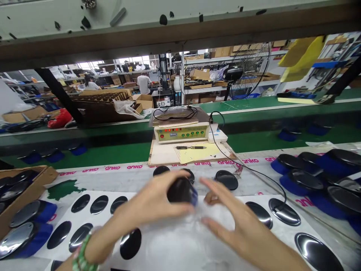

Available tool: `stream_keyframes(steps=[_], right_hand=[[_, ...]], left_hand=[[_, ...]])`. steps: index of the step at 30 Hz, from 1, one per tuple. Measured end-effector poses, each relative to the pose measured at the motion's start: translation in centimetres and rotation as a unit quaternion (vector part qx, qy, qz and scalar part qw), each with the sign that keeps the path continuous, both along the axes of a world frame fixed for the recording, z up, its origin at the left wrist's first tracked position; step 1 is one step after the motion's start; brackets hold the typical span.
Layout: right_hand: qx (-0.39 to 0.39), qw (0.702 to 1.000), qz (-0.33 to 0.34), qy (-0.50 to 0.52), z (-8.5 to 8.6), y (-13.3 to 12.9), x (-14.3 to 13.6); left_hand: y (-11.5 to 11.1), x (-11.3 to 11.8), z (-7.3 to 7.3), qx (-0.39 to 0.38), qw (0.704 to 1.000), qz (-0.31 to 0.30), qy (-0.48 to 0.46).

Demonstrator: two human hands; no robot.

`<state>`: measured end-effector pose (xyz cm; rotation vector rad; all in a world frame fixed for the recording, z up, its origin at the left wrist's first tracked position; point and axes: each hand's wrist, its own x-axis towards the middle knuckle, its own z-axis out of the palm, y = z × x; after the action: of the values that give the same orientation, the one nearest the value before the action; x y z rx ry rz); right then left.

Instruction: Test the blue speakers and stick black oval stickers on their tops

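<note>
Unit (180, 191) up over white sheet (180, 244), mid-bench. Black face toward camera, blue side facing right; blurred, long axis can't be told. Left hand (153, 199) grasping it, thumb below, fingers above, wrist lower left, pointing right. Right hand (235, 216) empty, fingers spread, thumb apart, pointing up-left toward unit, just beside it, forearm from lower right.

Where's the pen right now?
Head view, above the middle and slightly right of centre: the black pen lies across the yellow sheet, just in front of the instrument with green buttons.
</note>
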<state>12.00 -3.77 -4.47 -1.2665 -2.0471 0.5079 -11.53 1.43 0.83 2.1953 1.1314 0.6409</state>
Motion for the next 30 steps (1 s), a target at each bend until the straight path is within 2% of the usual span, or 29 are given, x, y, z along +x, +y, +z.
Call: stream_keyframes(steps=[2,4,7,10,12,14,16,18,19,20,22,24,27,29,30], right_hand=[[0.061,0.991,-0.091,-0.071,-0.5,2.0,1.8],[0.077,0.968,-0.175,-0.160,-1.7,3.7,3.6],[0.040,0.956,-0.194,-0.214,-3.3,5.1,5.2],[0.037,0.962,-0.187,-0.195,-3.1,5.0,5.2],[0.034,0.973,-0.178,-0.140,-1.9,4.4,4.3],[0.003,0.991,-0.125,-0.045,-0.3,3.6,2.8],[-0.052,0.997,-0.025,0.047,1.3,2.8,0.6],[-0.106,0.986,0.086,0.100,2.5,2.1,-1.9],[-0.130,0.976,0.133,0.114,2.9,1.8,-3.1],[-0.150,0.966,0.172,0.121,3.2,1.7,-4.3],[-0.172,0.950,0.228,0.126,3.3,1.6,-6.5],[-0.156,0.944,0.265,0.117,2.8,1.8,-8.6],[-0.059,0.944,0.321,0.037,1.1,2.3,-12.0],[-0.001,0.932,0.362,-0.029,-0.6,2.4,-14.4],[0.018,0.923,0.380,-0.052,-1.5,2.3,-15.5]], left_hand=[[4.1,-2.4,-0.1,0.045,0.991,0.128,-0.012],[8.4,-5.4,-0.5,0.119,0.955,0.271,-0.001],[12.8,-8.7,-1.6,0.131,0.938,0.321,-0.013],[13.5,-9.3,-1.9,0.125,0.950,0.283,-0.037],[11.8,-8.3,-1.3,0.122,0.965,0.226,-0.054],[8.5,-6.8,-0.3,0.112,0.977,0.171,-0.061],[3.8,-5.3,0.5,0.085,0.988,0.120,-0.045],[-1.6,-4.3,0.6,0.027,1.000,0.009,-0.013],[-4.3,-4.1,0.3,0.000,1.000,-0.016,0.007],[-6.7,-4.0,-0.3,-0.021,1.000,-0.004,0.009],[-10.4,-4.6,-2.2,-0.038,0.995,0.085,-0.032],[-12.6,-5.8,-4.6,-0.042,0.965,0.236,-0.106],[-13.5,-8.0,-7.7,-0.008,0.877,0.451,-0.166],[-13.3,-9.4,-9.0,0.044,0.838,0.525,-0.145],[-13.1,-9.9,-9.4,0.068,0.832,0.536,-0.123]])
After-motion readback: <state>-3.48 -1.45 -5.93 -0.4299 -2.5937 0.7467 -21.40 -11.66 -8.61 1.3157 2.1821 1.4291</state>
